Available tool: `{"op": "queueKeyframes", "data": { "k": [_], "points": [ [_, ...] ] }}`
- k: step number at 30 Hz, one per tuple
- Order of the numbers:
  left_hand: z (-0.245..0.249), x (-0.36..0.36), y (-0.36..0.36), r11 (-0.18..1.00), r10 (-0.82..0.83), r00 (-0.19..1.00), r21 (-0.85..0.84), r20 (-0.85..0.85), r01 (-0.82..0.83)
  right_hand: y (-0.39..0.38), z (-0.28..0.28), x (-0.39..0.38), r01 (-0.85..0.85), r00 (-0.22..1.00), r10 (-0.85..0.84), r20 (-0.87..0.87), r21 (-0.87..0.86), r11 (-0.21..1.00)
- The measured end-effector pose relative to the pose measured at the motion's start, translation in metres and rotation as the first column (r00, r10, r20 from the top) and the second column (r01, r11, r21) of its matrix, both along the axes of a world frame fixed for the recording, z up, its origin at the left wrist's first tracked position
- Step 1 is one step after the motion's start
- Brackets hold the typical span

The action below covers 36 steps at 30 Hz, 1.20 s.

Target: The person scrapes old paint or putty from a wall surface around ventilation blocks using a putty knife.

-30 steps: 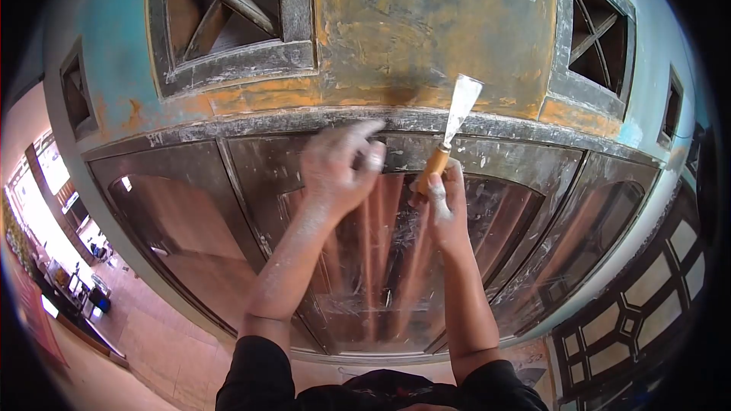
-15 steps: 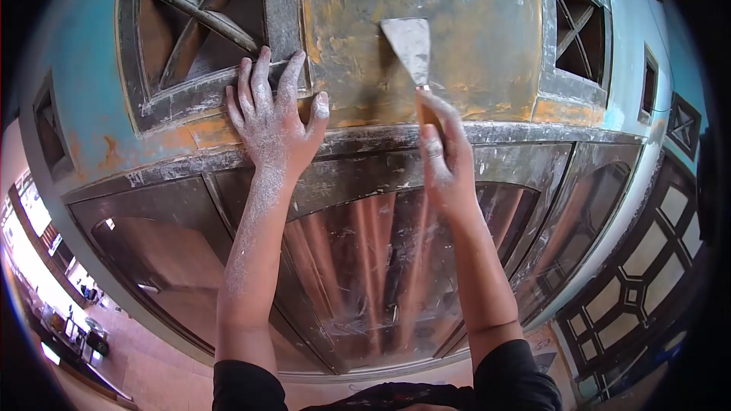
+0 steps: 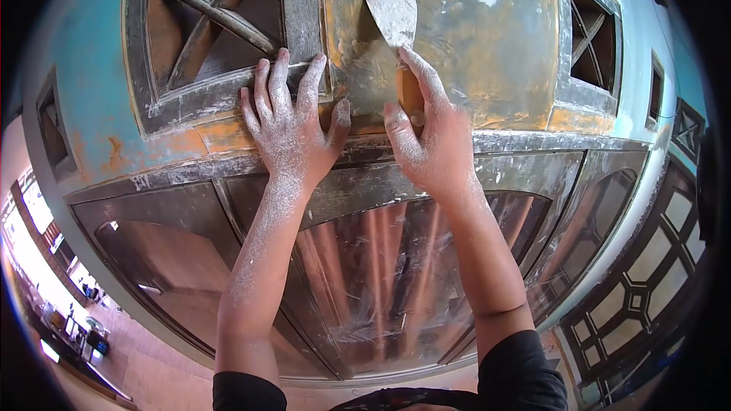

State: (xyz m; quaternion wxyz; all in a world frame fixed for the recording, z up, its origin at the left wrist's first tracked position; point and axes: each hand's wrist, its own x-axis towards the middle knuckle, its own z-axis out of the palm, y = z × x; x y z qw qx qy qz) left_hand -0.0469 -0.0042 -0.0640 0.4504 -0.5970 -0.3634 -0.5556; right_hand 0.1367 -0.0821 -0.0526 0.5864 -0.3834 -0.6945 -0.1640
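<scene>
My right hand [image 3: 434, 129] is wrapped round the wooden handle [image 3: 410, 91] of a putty knife, its index finger stretched along toward the blade. The flared metal blade [image 3: 394, 19] points up and lies over a scraped wall panel [image 3: 487, 53] with patches of orange, olive and white. To the left, my left hand [image 3: 293, 129] rests with spread fingers on the lower frame of a wooden vent [image 3: 221, 23] with crossed bars. White dust coats the left hand and forearm, and some is on the right hand too.
Below the panel runs a worn wooden ledge [image 3: 525, 141] over dark-framed glass [image 3: 381, 281] with curtains behind it. A second crossed vent [image 3: 590, 38] sits at the right. Blue-green wall [image 3: 91, 114] spreads at the left. A patterned dark-framed door [image 3: 640, 289] stands far right.
The putty knife and my right hand have moved left and slightly up on the panel. The view has shifted a little, with my left hand still on the vent frame.
</scene>
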Motion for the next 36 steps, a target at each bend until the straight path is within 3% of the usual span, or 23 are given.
{"op": "queueKeyframes", "data": {
  "k": [10, 17, 36],
  "points": [
    [0.000, 0.001, 0.002, 1.000, 0.017, 1.000, 0.024, 0.003, -0.017, 0.001, 0.011, -0.007, 0.092, 0.996, -0.092, 0.008, 0.018, 0.996],
    [0.000, 0.002, 0.003, 0.999, 0.007, 1.000, 0.035, 0.009, -0.007, -0.004, 0.010, -0.012, 0.017, 1.000, -0.017, 0.004, 0.007, 1.000],
    [0.000, 0.001, 0.001, 1.000, 0.000, 1.000, -0.023, 0.002, 0.000, 0.006, 0.019, -0.027, 0.048, 0.999, -0.048, 0.013, 0.011, 0.999]
  ]
}}
